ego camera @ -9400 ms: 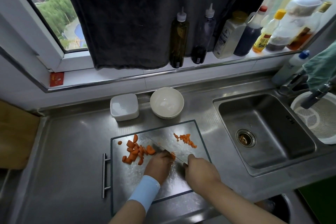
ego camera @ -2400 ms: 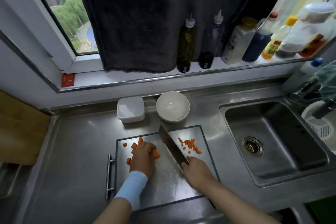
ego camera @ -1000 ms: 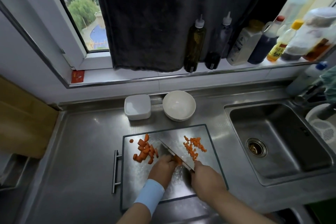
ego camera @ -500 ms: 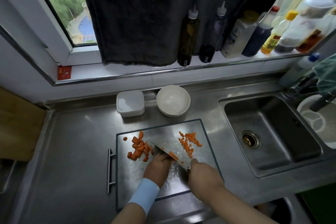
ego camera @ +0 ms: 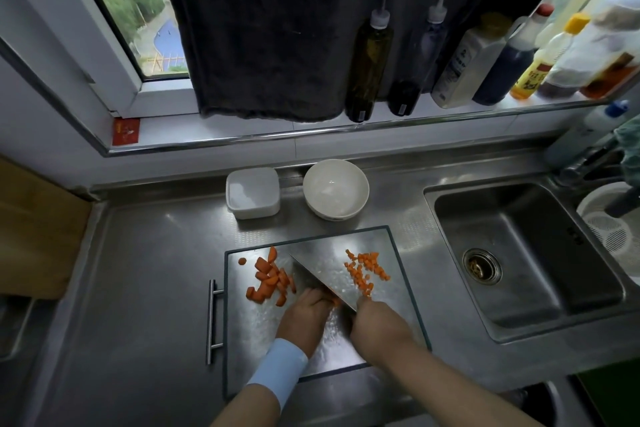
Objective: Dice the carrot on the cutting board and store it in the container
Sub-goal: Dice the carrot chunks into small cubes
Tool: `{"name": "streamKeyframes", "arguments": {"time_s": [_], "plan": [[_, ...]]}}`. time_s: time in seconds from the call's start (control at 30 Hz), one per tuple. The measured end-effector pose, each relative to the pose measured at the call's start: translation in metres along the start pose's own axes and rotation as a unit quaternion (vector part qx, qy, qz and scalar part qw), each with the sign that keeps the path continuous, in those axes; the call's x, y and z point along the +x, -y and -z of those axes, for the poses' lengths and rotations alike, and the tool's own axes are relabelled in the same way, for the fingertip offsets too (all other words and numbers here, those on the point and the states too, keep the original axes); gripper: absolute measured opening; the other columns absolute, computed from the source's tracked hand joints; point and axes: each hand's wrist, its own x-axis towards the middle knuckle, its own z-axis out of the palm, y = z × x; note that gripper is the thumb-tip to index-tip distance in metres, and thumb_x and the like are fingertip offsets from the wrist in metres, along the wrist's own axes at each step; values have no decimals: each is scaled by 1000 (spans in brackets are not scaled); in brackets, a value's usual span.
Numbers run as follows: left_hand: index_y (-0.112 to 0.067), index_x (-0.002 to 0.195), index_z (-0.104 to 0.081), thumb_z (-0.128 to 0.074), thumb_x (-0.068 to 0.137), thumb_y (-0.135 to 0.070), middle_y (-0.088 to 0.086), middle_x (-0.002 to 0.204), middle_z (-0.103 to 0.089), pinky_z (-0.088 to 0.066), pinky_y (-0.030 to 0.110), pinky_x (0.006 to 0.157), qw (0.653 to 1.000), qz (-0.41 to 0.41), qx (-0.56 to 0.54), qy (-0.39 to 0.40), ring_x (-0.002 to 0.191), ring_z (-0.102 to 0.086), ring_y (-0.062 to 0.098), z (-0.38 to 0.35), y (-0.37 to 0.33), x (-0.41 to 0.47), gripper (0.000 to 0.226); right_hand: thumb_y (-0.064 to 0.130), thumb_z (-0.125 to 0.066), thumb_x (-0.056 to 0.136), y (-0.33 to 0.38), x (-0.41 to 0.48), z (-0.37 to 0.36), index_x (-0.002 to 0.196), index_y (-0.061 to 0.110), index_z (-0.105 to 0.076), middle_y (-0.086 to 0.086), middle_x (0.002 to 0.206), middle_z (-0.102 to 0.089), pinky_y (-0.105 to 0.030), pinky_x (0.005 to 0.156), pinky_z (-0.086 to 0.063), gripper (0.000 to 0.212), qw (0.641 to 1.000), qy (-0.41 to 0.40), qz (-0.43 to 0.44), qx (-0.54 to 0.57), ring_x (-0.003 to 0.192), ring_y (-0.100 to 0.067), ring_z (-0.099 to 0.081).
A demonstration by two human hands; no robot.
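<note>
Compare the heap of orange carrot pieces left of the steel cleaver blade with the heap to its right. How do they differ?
Size: the left heap holds large chunks; the right heap holds small dice.
Place: the left heap lies beside the left hand, left of the steel cleaver blade; the right heap lies right of it.
Shared: both are orange carrot, lying on the steel cutting board.

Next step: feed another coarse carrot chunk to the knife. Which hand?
Left. The left hand, holding a small carrot piece, lies beside the pile of coarse orange carrot chunks; the right hand grips the steel cleaver.
</note>
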Motion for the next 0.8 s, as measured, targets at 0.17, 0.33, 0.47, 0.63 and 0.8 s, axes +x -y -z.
{"name": "streamKeyframes", "arguments": {"time_s": [0.17, 0.33, 0.47, 0.63, 0.8], "plan": [[-16, 92, -76, -86, 64, -6, 1, 96, -67, -57, 24, 65, 1000, 5, 2, 9, 84, -63, 18, -4, 4, -2, 31, 32, -48, 101, 2, 5, 1, 111, 17, -60, -6, 109, -68, -24, 72, -42, 21, 1000, 9, 0, 9, 96, -23, -66], [-15, 86, -77, -86, 62, -6, 3, 89, -70, -57, 24, 61, 1000, 5, 3, -11, 78, -66, 19, -2, 1, -1, 28, 28, -44, 102, 2, -4, -1, 116, 16, -57, -5, 109, -68, -27, 75, -45, 23, 1000, -16, 2, 5, 97, -24, -66], [-15, 86, -77, -83, 62, -5, 3, 89, -72, -58, 25, 63, 1000, -3, -4, -28, 76, -68, 21, 2, -2, 1, 27, 20, -45, 100, -3, -15, -3, 120, 16, -54, -4, 106, -68, -28, 72, -47, 23, 1000, -29, 1, -10, 92, -22, -67], [-14, 84, -77, -91, 49, 0, 4, 88, -72, -56, 22, 65, 999, -12, 6, -43, 78, -69, 21, 2, -3, 1, 40, 20, -47, 99, -9, -23, -3, 121, 18, -53, -3, 107, -68, -27, 71, -47, 23, 1000, -24, 1, -12, 92, -21, -66], [-12, 80, -77, -90, 49, 3, 4, 86, -71, -54, 20, 70, 998, -27, 1, -65, 78, -67, 19, 1, -3, 0, 37, 27, -48, 99, -15, -22, -1, 112, 19, -55, -2, 103, -66, -25, 68, -43, 16, 1000, -11, 7, 0, 80, -18, -59]]}}
